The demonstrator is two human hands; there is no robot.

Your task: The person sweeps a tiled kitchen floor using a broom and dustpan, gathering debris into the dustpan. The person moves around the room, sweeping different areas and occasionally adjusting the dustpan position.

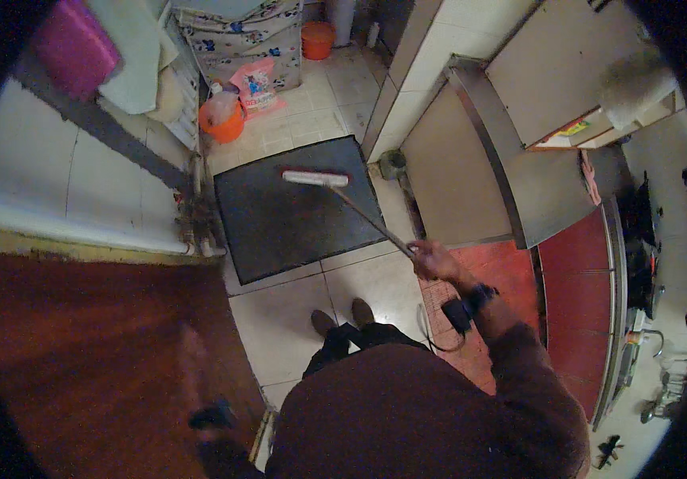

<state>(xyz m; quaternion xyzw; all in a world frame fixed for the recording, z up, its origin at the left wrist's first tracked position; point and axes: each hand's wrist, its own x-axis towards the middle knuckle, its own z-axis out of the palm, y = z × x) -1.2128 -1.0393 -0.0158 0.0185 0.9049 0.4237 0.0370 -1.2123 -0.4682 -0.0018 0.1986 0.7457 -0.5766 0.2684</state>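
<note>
My right hand (433, 260) is closed around the upper handle of a long-handled broom or mop (367, 214). Its narrow white head (315, 178), edged in red, lies over a dark floor mat (295, 227); whether it touches the mat cannot be told. On that wrist is a dark strap, and a black box-shaped device (457, 315) with a cable hangs beside it. Low on the left, my left hand (192, 359) is a motion blur in front of a red-brown surface. Its fingers cannot be made out, and no held object shows there.
Beyond the mat stand an orange bucket (223, 123) with things in it, a pink printed bag (257, 90) and a second orange bucket (318, 41). Pipes (198, 209) run along the left wall. Right are a brown cabinet panel (454, 173), red cabinets (577, 269) and a reddish mat (493, 275).
</note>
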